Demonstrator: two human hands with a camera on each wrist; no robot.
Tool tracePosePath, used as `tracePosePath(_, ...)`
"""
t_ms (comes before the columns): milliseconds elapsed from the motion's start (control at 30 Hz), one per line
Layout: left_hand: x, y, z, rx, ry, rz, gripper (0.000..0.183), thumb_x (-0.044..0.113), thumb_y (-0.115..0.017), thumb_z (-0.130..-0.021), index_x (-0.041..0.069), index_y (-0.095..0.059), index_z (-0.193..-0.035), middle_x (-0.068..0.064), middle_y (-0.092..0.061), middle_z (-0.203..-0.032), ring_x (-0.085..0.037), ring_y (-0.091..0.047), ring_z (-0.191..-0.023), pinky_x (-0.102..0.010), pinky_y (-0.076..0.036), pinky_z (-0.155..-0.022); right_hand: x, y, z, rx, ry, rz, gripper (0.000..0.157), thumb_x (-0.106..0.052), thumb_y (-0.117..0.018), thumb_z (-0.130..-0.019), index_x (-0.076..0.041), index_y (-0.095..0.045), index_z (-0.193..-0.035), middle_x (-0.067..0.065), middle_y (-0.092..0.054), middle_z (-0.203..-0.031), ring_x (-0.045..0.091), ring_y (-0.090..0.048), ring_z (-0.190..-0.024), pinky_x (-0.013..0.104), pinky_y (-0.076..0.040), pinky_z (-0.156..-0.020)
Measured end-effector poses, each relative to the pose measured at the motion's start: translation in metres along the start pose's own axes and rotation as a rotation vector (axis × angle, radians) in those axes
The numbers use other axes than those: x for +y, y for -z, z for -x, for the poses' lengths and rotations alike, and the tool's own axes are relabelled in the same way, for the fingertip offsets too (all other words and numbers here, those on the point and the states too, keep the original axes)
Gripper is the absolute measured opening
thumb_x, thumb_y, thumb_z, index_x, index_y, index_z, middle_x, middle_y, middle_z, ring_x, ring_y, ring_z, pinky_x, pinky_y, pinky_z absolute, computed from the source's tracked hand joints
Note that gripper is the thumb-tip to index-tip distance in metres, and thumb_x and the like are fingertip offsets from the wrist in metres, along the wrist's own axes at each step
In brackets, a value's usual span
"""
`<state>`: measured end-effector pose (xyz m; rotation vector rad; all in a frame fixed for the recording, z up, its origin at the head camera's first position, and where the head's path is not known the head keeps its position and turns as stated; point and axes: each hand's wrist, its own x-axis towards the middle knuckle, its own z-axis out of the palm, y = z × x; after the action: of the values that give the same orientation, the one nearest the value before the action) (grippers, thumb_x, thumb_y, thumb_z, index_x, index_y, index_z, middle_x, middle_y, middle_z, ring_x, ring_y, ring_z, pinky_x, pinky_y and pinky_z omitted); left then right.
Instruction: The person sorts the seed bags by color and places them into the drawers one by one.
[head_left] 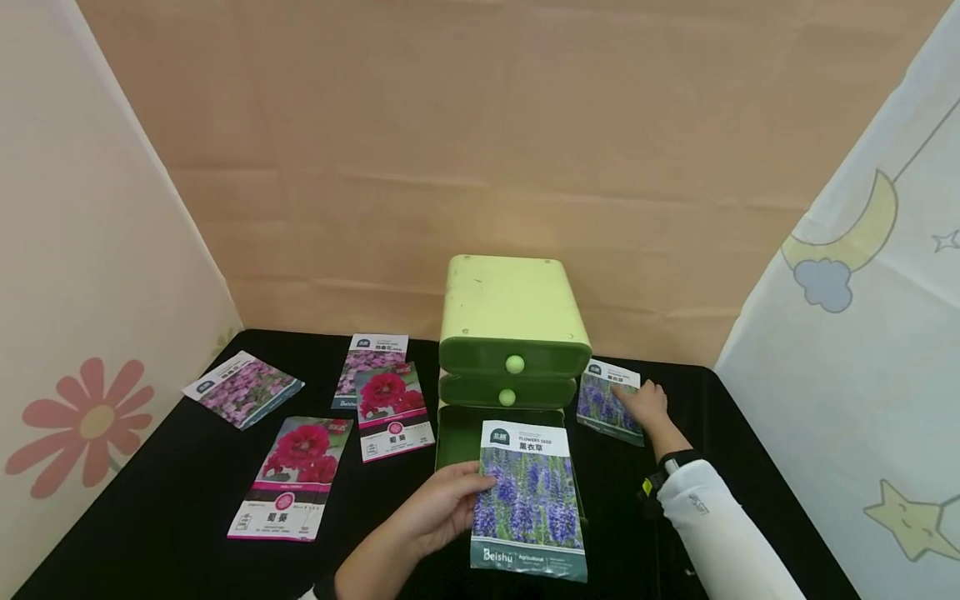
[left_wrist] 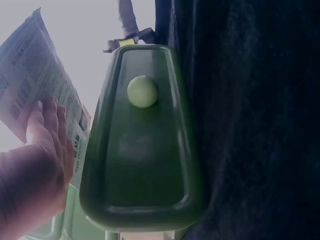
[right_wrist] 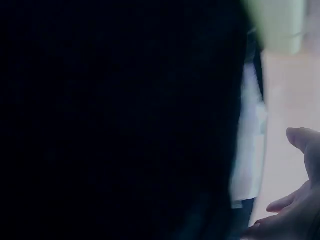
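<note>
My left hand (head_left: pixel 442 508) pinches the left edge of a lavender seed packet (head_left: pixel 528 500), thumb on its printed front. The packet is above the pulled-out bottom drawer (head_left: pixel 457 437) of a green drawer cabinet (head_left: pixel 513 300) and hides most of it. In the left wrist view, that drawer's front (left_wrist: pixel 142 160) and round knob (left_wrist: pixel 142 91) are beside the left hand (left_wrist: pixel 47 145). Right of the cabinet, my right hand (head_left: pixel 648 404) reaches over a second lavender packet (head_left: pixel 607 400) lying on the table. The right wrist view shows this hand (right_wrist: pixel 295 200) with thumb and fingers spread.
Left of the cabinet, two red-flower packets (head_left: pixel 288 479) (head_left: pixel 393 412) and two pink-flower packets (head_left: pixel 243 389) (head_left: pixel 367 354) lie on the black tablecloth (head_left: pixel 187 500). One red packet overlaps a pink one. A brown backdrop (head_left: pixel 360 167) and white side panels (head_left: pixel 847 375) enclose the table.
</note>
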<state>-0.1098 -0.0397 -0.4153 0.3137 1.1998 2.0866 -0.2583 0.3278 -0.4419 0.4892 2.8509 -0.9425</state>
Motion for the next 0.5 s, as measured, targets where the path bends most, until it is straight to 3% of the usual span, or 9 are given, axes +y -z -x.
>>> tracePosePath(167, -0.006, 0.003, -0.004, 0.032, 0.023, 0.027, 0.051, 0.013, -0.042, -0.102, -0.013, -0.028, -0.143, 0.000, -0.068, -0.105, -0.007, -0.068, -0.093, -0.022, -0.055, -0.083, 0.012, -0.008, -0.011, 0.004, -0.042, 0.006, 0.090, -0.039, -0.046, -0.097, 0.025, -0.001, -0.142, 0.046, 0.004, -0.149, 0.056, 0.008, -0.140, 0.059, 0.003, -0.117)
tracePosePath(333, -0.003, 0.005, -0.005, 0.090, 0.039, 0.058, 0.045, 0.008, -0.038, -0.102, -0.013, -0.029, -0.141, 0.002, -0.064, -0.097, -0.005, -0.067, -0.089, -0.020, -0.055, -0.083, 0.008, -0.011, -0.015, 0.001, -0.062, 0.002, 0.094, -0.044, -0.047, -0.096, 0.025, -0.001, -0.142, 0.045, 0.008, -0.149, 0.057, 0.011, -0.140, 0.059, 0.003, -0.117)
tracePosePath(500, 0.002, 0.010, -0.009, 0.098, 0.039, 0.050, 0.039, 0.006, -0.035, -0.102, -0.013, -0.031, -0.136, 0.002, -0.062, -0.096, -0.005, -0.066, -0.091, -0.020, -0.054, -0.086, 0.005, -0.014, -0.016, -0.001, -0.094, 0.018, 0.096, -0.045, -0.048, -0.096, 0.026, -0.002, -0.141, 0.045, 0.011, -0.149, 0.058, 0.012, -0.139, 0.061, 0.001, -0.117)
